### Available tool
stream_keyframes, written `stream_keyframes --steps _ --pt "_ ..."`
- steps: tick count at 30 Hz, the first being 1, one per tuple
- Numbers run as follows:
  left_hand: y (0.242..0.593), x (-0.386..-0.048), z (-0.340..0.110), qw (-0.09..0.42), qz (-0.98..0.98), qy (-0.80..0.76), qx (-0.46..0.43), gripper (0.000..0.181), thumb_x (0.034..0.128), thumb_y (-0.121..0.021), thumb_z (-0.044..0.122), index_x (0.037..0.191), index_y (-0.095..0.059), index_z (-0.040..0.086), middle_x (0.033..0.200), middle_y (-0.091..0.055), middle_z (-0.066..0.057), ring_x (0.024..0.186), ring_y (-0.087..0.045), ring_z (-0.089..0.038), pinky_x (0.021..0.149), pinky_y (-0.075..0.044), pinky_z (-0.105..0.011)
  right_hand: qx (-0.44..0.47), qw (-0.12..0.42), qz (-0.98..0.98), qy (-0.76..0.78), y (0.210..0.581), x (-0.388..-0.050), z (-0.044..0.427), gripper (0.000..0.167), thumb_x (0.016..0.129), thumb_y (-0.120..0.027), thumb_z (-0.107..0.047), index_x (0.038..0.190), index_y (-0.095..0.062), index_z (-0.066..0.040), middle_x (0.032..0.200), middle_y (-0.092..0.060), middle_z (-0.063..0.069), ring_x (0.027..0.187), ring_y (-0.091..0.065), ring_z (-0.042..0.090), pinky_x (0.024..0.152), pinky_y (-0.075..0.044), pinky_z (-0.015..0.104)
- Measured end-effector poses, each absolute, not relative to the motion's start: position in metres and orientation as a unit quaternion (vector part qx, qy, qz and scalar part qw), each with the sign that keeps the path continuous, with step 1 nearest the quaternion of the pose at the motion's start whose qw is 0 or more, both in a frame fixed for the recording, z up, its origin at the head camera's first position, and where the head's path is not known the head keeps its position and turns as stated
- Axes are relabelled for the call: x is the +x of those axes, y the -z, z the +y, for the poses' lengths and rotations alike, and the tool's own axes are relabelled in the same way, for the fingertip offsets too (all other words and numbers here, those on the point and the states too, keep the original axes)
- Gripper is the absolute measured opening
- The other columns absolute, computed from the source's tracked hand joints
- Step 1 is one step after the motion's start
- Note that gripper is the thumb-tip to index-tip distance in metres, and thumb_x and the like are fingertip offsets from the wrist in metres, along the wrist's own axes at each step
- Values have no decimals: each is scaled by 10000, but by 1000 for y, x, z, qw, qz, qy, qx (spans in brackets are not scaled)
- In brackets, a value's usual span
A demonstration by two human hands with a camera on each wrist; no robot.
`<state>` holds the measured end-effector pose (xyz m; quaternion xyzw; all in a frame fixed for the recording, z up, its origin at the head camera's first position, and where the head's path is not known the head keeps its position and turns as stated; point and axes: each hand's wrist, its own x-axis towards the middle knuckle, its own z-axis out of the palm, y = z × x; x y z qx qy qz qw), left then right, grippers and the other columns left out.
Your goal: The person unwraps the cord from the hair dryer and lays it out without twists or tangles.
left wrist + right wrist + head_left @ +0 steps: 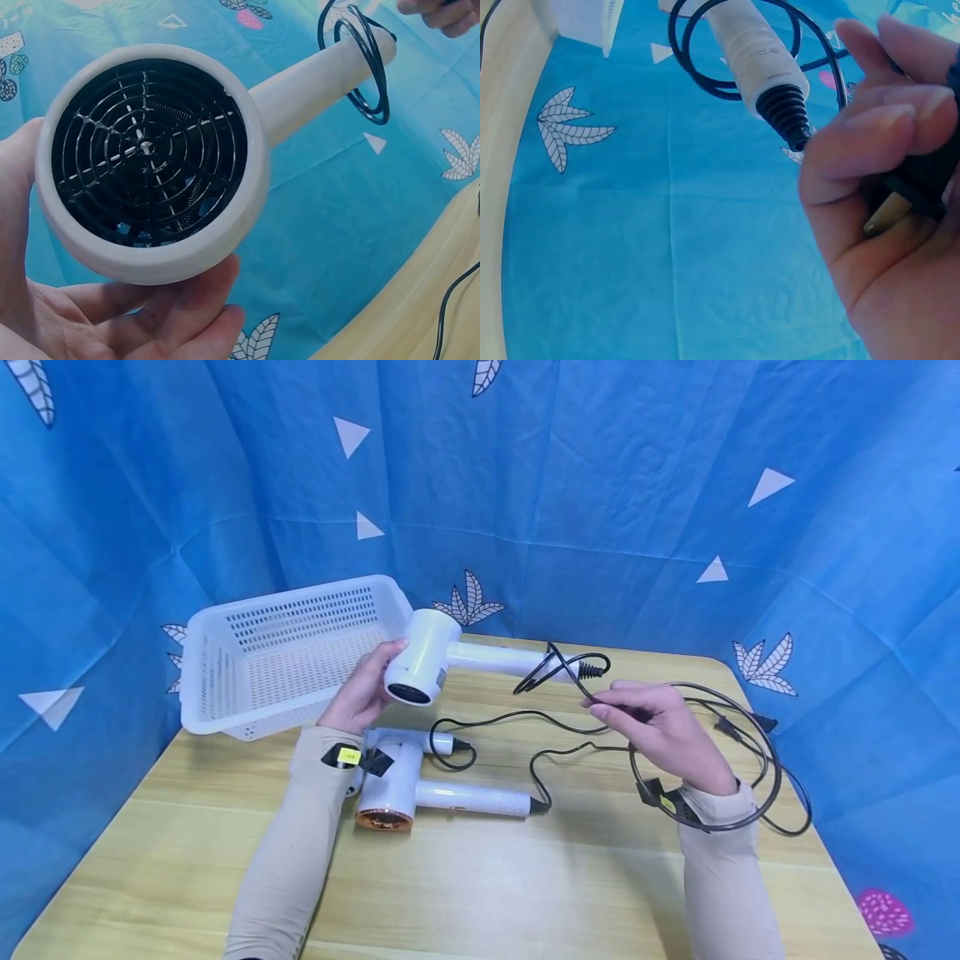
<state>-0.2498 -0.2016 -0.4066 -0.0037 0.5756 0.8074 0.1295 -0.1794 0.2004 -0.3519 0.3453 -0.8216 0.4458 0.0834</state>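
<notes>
A white hair dryer is raised above the table, its handle pointing right. My left hand grips it round the barrel, and the left wrist view shows its black round grille. Black cord loops around the handle's end. My right hand pinches that cord to the right of the handle. In the right wrist view a black plug with a metal prong lies within the curled fingers. Below, a hair dryer with a copper-coloured rim lies on the table, with another white dryer behind it, partly hidden.
A white perforated basket stands at the back left of the wooden table. Cords from the lying dryers run right, with a black plug near the right edge. A blue patterned curtain hangs around the table.
</notes>
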Motion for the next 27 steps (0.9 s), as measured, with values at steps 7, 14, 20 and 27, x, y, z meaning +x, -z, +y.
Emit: stream_keyframes --steps 7,14,20,27 --pt "407 -249 -199 140 585 -799 7 558 1022 -540 398 1455 -452 57 1062 -719 57 936 -716 -74 758 -591 -185 327 124 -805 -479 350 -177 199 261 965 -647 68 1118 -800 -77 826 -679 -75 552 -393 83 480 -341 263" --pt "407 -249 -200 149 582 -799 0 590 1022 -548 393 1487 -432 49 1081 -719 60 967 -714 -74 801 -599 -192 319 147 -801 -484 352 -179 202 208 972 -623 80 1082 -785 10 683 -437 -42 550 -345 92 493 -297 272" --pt "409 -249 -199 152 584 -797 7 574 1021 -536 387 1476 -449 48 1065 -726 57 951 -714 -82 799 -599 -200 300 176 -797 -495 351 -180 202 197 986 -621 49 1062 -788 -19 691 -456 -33 578 -377 93 499 -312 267" --pt "409 -249 -200 158 588 -793 13 552 1022 -540 409 1462 -469 83 1086 -722 60 967 -713 -88 823 -597 -214 275 187 -788 -518 353 -186 205 185 1015 -579 26 1043 -762 23 612 -478 -33 508 -425 87 433 -347 267"
